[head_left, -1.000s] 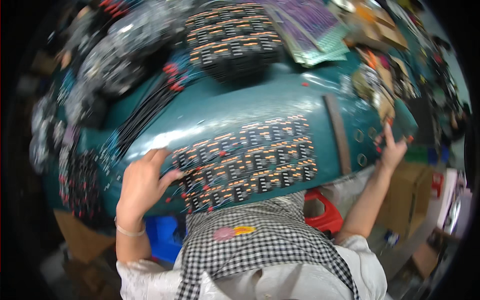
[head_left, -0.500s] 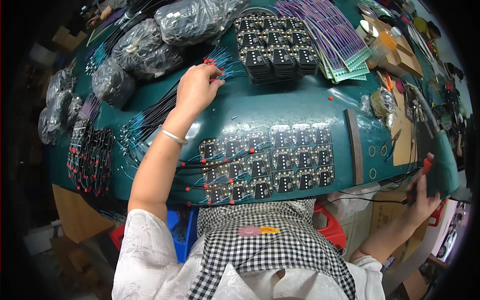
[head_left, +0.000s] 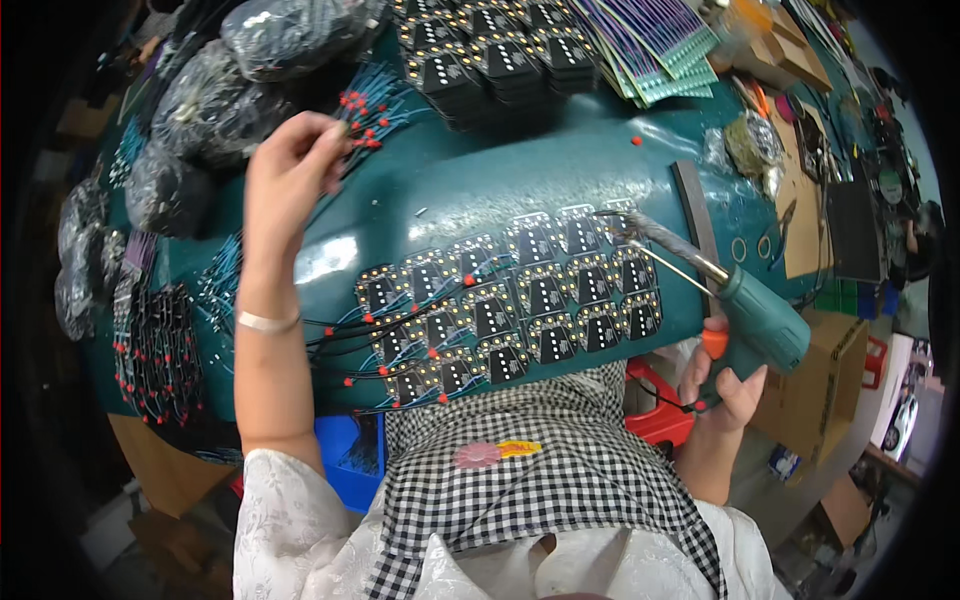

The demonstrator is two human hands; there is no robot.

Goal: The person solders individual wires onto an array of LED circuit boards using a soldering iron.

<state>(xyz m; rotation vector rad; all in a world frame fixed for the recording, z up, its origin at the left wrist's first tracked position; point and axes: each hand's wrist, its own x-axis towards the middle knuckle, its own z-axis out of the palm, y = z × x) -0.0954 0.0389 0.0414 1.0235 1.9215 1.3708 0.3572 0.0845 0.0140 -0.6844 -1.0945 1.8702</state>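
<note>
My left hand is at the far left of the table, thumb and fingers pinched at a bundle of black cables with blue wire ends and red tips. How many cables it grips is hidden. In my right hand is a green soldering gun with an orange trigger, held by the handle. Its metal tip and thin feed tube point left over the right end of a panel of black circuit boards. Several cables with red tips lie across the left boards.
Stacked boards and purple-green strips stand at the back. Plastic-wrapped bundles fill the far left. A dark bar lies right of the panel, with pliers beyond. Finished-looking cable bunches hang over the left edge.
My right hand has brought the soldering gun left from the right edge to the panel's right end. My left hand stays at the cable bundle, while the whole view has shifted.
</note>
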